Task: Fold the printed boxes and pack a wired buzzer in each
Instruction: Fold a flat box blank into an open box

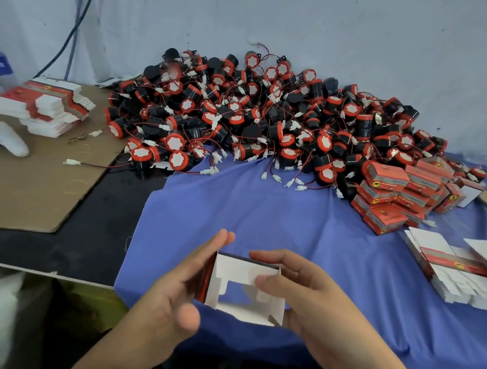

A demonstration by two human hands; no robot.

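A half-folded printed box (247, 274), white inside and red outside, is held low over the blue cloth (263, 208) with its open side towards me. My left hand (177, 292) lies flat with straight fingers against the box's red left side. My right hand (309, 298) grips the right end, with the index finger over the top edge and the thumb pressing a white flap inward. A big heap of black-and-red wired buzzers (270, 114) lies against the far wall.
Closed red boxes (403, 195) are piled at the right. Flat unfolded boxes are stacked at the right edge (455, 271) and at the far left (43, 107) on a cardboard sheet (34, 192). A white object (7, 139) lies near that stack.
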